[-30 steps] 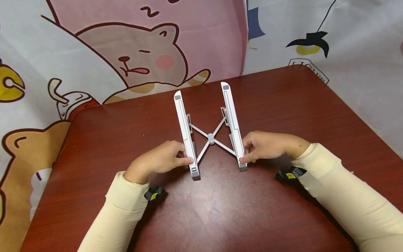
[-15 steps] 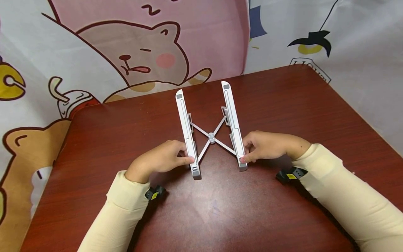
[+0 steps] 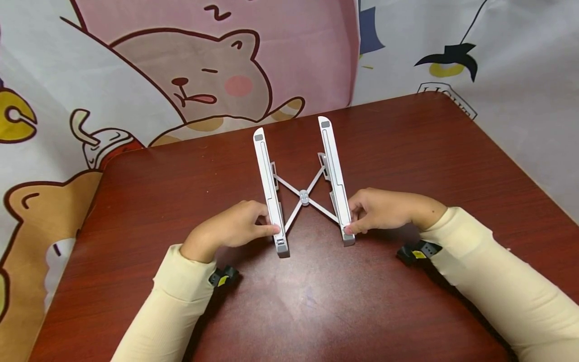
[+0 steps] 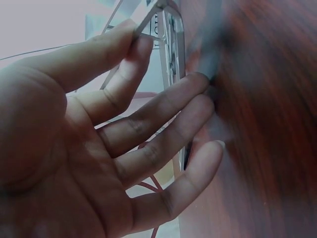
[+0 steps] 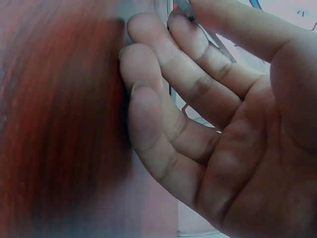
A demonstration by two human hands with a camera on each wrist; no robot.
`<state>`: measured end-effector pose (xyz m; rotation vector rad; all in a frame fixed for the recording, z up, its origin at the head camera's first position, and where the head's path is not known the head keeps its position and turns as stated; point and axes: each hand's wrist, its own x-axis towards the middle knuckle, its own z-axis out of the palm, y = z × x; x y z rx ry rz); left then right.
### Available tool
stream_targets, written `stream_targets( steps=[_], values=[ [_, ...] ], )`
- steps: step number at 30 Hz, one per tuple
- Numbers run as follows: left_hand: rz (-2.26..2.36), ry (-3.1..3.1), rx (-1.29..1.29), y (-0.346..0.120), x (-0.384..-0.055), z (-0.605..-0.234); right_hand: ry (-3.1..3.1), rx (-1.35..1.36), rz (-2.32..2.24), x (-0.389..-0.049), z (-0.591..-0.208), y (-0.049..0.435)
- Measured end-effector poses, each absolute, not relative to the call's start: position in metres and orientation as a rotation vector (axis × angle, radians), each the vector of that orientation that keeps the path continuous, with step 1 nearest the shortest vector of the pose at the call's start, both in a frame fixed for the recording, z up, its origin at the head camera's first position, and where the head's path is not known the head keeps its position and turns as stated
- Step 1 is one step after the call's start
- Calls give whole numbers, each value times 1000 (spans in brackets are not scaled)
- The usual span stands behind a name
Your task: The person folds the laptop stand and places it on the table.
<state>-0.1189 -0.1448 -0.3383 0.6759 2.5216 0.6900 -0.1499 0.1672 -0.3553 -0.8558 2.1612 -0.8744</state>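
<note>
Pinching its near ends, the left hand [image 3: 232, 226] and right hand [image 3: 382, 208] hold the white stand [image 3: 304, 197] at the table [image 3: 353, 306], contact unclear; its spread has barely changed, suggesting steadying.

Smooth stand [image 3: 304, 197], metal or plastic unclear.
Glossy wood-grain table [image 3: 307, 296]; matt cloth sleeves [image 3: 488, 266]; creased cloth backdrop [image 3: 307, 55].

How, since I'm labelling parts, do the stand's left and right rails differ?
The left rail is pinched by the left hand, the right rail by the right hand. In the head view, the left rail sits lower, the right rail higher. The left rail shows a small marking below the left thumb; the right rail shows none below the right thumb. Both are white with grey pads.
</note>
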Motion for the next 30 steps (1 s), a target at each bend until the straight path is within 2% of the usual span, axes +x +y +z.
stream_targets(
  steps=[30],
  values=[
    [714, 2526, 705, -142, -118, -339, 2170, -874, -878, -147, -355, 165]
  ],
)
